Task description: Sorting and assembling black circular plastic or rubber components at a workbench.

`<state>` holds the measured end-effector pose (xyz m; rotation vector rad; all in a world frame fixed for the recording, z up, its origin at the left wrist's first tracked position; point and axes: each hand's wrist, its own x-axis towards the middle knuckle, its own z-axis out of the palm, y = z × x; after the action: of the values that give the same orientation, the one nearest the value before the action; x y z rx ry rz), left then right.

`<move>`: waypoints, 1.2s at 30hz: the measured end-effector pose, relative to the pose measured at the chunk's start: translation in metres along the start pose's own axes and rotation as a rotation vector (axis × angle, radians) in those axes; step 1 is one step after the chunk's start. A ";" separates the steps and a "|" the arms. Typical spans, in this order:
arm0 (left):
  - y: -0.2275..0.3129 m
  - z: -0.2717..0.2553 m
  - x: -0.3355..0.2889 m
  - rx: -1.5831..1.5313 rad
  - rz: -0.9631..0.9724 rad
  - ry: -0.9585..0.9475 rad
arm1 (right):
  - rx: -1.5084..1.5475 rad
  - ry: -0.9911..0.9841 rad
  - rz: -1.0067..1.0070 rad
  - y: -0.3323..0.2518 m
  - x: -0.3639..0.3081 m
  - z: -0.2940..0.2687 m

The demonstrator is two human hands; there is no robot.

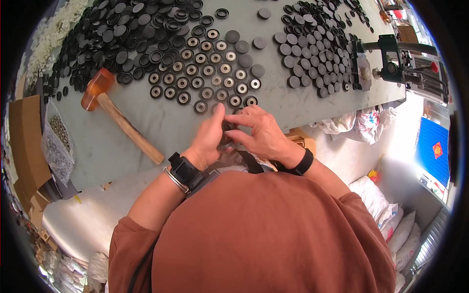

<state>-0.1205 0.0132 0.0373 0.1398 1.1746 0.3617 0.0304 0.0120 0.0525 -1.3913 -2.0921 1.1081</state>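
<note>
I see the left hand and the right hand gripping together a dark piece, partly hidden. I should keep this grip steady, with even finger pressure.

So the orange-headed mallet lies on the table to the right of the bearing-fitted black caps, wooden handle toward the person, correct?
No: in the head view, the orange-headed mallet lies on the table to the left of the bearing-fitted black caps. The rest is correct.
</note>
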 end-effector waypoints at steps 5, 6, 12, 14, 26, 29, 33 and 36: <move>-0.005 -0.007 0.003 0.015 -0.040 -0.093 | 0.303 -0.008 0.356 0.017 -0.009 0.004; -0.005 -0.007 0.002 -0.008 -0.066 -0.050 | 0.462 0.051 0.503 0.022 -0.009 0.003; -0.007 -0.017 0.005 -0.075 -0.067 -0.003 | -0.355 0.506 -0.047 0.060 0.020 -0.013; -0.009 -0.020 0.006 -0.093 -0.070 -0.002 | -0.463 0.483 -0.142 0.071 0.025 -0.010; -0.009 -0.026 0.004 -0.140 -0.092 -0.016 | -0.834 0.127 -0.134 0.077 0.014 0.008; -0.007 -0.025 0.007 -0.188 -0.089 -0.053 | -0.854 0.129 -0.151 0.080 0.015 0.004; -0.008 -0.024 0.009 -0.389 -0.076 -0.072 | -0.659 0.230 -0.087 0.050 0.009 -0.002; -0.018 -0.033 0.014 -0.465 -0.023 -0.070 | -0.084 0.086 -0.165 -0.007 -0.011 0.008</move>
<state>-0.1425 -0.0017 0.0066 -0.2642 0.9947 0.5943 0.0253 -0.0021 0.0547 -1.2537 -2.1691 0.8897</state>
